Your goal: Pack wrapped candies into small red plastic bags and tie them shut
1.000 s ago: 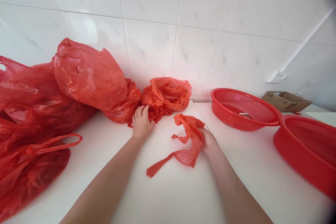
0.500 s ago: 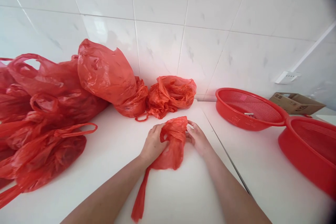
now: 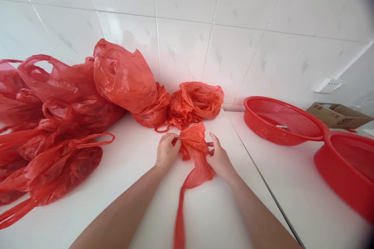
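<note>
A thin red plastic bag [image 3: 198, 163], crumpled and twisted, lies between my two hands above the white table. From its lower end a long narrow strip trails toward me. My left hand [image 3: 168, 151] pinches a gathered bit of the bag's upper left side between thumb and fingers. At the right edge my right hand [image 3: 219, 160] touches the plastic with its thumb and some fingers, while its index finger points up and apart. Just behind, a bunched red bag [image 3: 201, 103] sits against the tiled wall.
A tall, filled red bag [image 3: 125, 76] leans by the wall, left of centre. More knotted red bags [image 3: 58, 155] crowd the left side. Two red plastic baskets [image 3: 280, 134] stand on the right, near an open cardboard box [image 3: 340, 116]. A seam splits the white tabletop [image 3: 140, 210].
The bag between my hands has become more twisted, and its trailing strip has swung right. My left hand has closed into a pinch. My right index finger has lifted. The view has shifted slightly.
</note>
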